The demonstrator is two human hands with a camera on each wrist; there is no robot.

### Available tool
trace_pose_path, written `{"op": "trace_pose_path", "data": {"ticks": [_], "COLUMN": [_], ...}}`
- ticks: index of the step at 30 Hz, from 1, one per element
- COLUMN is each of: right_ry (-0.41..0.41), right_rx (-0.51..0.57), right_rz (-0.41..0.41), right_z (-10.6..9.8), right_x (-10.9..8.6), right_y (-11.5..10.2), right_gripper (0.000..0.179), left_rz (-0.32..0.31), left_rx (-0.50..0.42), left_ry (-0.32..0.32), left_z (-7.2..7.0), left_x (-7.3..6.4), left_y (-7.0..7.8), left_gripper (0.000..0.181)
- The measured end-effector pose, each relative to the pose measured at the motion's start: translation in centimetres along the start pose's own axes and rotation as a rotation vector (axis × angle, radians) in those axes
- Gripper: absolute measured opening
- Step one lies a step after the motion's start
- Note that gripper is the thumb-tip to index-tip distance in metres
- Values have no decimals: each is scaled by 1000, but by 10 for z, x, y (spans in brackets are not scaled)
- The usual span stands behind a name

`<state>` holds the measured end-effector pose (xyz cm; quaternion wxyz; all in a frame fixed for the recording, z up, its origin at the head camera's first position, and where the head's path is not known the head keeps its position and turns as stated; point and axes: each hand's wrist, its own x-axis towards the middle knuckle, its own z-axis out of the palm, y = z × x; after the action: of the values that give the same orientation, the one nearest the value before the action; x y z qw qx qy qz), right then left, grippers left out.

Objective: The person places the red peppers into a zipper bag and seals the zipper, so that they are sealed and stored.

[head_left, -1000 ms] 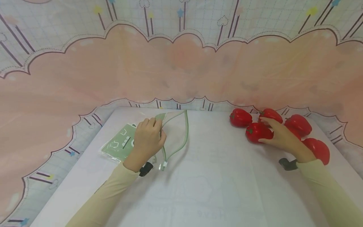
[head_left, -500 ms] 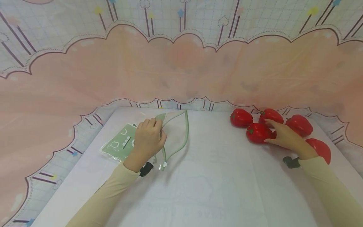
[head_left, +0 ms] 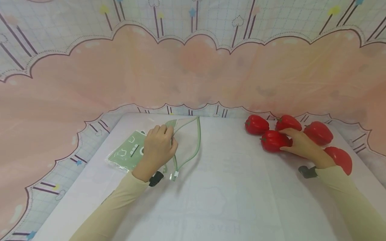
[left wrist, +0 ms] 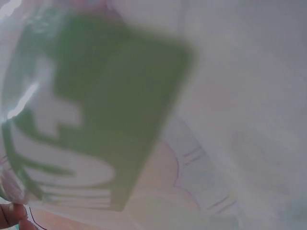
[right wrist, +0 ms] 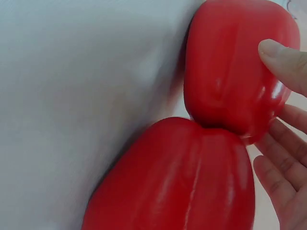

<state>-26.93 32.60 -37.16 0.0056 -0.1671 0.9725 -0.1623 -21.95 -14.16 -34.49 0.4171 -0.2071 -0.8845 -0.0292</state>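
On the left of the head view, my left hand (head_left: 159, 144) grips the top of a clear plastic pouch (head_left: 125, 152) with a green printed panel and green edging. Its edging loop (head_left: 198, 137) stands spread to the right of the hand. The left wrist view has the green panel (left wrist: 120, 96) close up and blurred, with fingertips (left wrist: 12, 215) at the lower left. At the right, my right hand (head_left: 303, 144) holds the blunt end of a red bell pepper (head_left: 272, 141). In the right wrist view the thumb lies on that pepper (right wrist: 235, 62), with fingers at its other side.
Several more red bell peppers surround the right hand: one at back left (head_left: 256, 125), one behind (head_left: 287, 123), one at right (head_left: 318, 133) and one by the sleeve (head_left: 339, 160). A patterned curtain (head_left: 193, 73) hangs behind the white table (head_left: 223, 187).
My right hand has lowered its fingers from above the front pepper and closed round its blunt end. That pepper has barely shifted. The left hand and pouch have stayed in place.
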Motion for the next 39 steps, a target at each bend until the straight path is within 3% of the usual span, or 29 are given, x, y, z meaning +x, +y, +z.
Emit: {"op": "trace_pose_path", "data": {"ticks": [15, 27, 33, 39], "right_ry": [5, 65, 88, 156], "right_rx": [50, 98, 148, 201], "right_rz": [-40, -62, -50, -144], "right_z": [2, 10, 7, 1], "right_x": [3, 4, 5, 11], "right_y": [-5, -12, -30, -60], "right_gripper": [69, 70, 74, 76], "left_rz": [1, -6, -7, -11], "left_rx": [-3, -4, -7, -11], "left_ry": [11, -5, -13, -24], "left_z": [4, 3, 3, 4], "left_x": [0, 0, 0, -1], "left_y": [-2, -2, -2, -2], "left_gripper": [8, 7, 7, 7]}}
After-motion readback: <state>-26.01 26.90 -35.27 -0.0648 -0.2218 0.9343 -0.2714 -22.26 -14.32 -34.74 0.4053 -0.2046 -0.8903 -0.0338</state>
